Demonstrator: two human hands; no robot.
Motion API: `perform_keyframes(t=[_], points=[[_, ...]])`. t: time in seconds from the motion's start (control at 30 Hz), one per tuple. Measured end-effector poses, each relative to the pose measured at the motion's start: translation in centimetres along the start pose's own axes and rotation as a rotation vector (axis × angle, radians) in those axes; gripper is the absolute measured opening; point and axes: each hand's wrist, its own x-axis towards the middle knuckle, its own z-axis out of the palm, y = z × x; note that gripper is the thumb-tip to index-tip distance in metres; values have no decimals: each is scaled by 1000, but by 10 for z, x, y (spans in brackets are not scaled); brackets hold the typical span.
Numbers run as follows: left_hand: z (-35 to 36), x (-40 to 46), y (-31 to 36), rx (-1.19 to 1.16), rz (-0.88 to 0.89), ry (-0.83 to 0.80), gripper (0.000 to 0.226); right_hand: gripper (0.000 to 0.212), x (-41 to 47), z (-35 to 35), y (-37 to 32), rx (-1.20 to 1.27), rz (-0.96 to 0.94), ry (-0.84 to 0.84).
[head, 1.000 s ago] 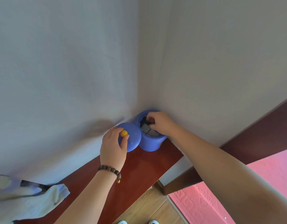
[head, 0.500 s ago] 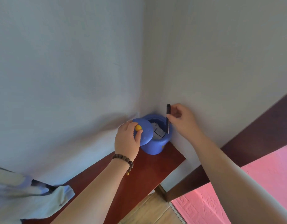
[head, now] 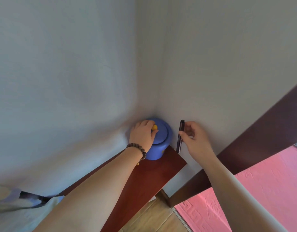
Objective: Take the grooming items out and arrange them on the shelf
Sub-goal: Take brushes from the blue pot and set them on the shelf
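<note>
Now that the lid is back on the blue jar, left hand pinching its yellow knob in the shelf corner, one item is out: the right hand pinches a dark slim stick upright, fingers curled round it, just right of the jar

Both forearms are bare from the lower frame edge up to the hands, with no sleeve showing on either. The left hand has a bracelet of round dark brown wooden beads around its wrist, the beads strung close together in a single row, and a small amber-coloured bead dangling from its lower side. The right hand wears nothing at the wrist or on the fingers that can be seen.
</note>
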Motion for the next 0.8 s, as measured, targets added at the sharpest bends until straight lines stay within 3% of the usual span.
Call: perform_keyframes(t=[0.23, 0.43, 0.63, 0.8], points=[[6, -4, 0, -5, -26, -7, 28, 29, -11, 3, 2, -14, 12, -31], [0, -11, 0, 28, -64, -47, 51, 19, -13, 7, -1, -12, 15, -52], [-26, -55, -12, 69, -108, 157, 53, 16, -12, 26, -13, 0, -17, -129], [-46, -122, -37, 127, -309, 264, 60, 18, -25, 70, -22, -1, -82, -319]])
